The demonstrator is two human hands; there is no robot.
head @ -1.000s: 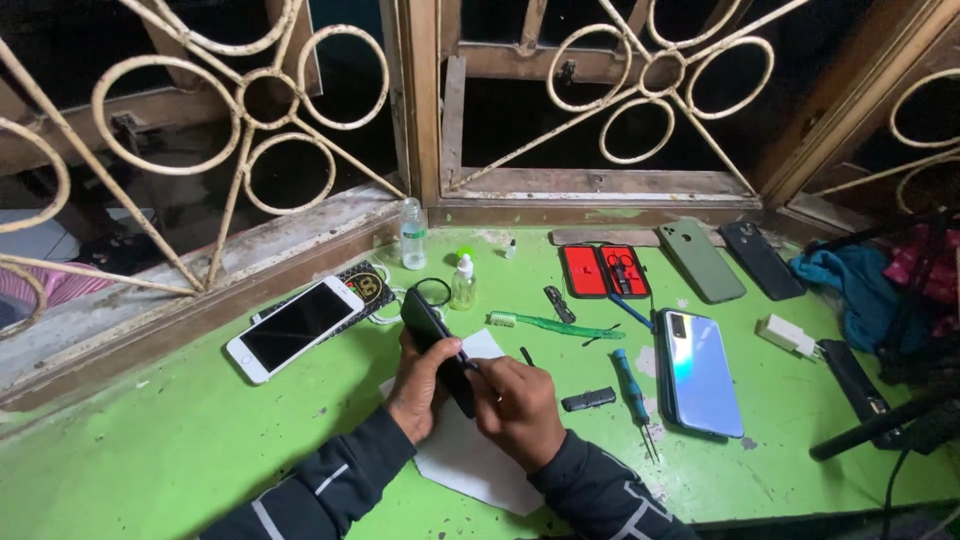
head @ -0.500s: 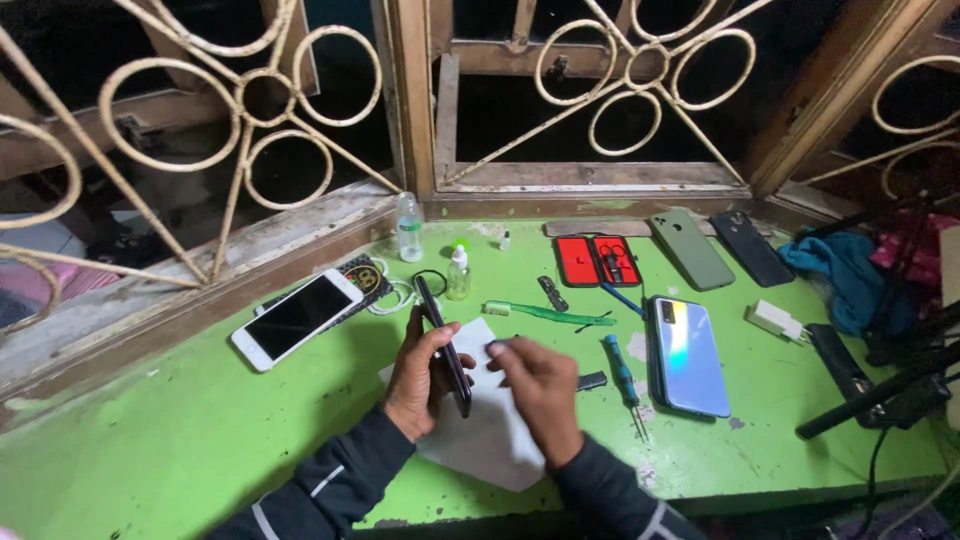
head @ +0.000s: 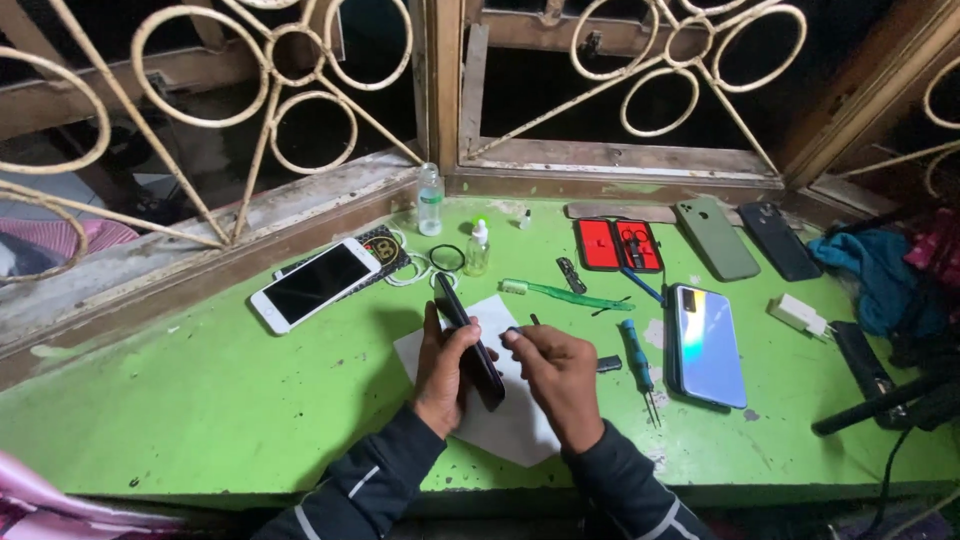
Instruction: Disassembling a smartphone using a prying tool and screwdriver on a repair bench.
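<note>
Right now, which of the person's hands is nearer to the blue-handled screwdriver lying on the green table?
The right hand. It sits just left of the blue-handled screwdriver, with only a short gap between them. The left hand is farther away, beyond the right hand, gripping a dark phone.

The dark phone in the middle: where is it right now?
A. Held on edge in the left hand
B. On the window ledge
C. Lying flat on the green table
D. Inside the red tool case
A: the dark phone stands on edge, gripped by the left hand above the white sheet.

Glossy black phone [head: 468, 342] over matt white paper [head: 500, 425]; table [head: 200, 400] was scuffed green paint; window frame [head: 620, 160] rough wood.
</note>
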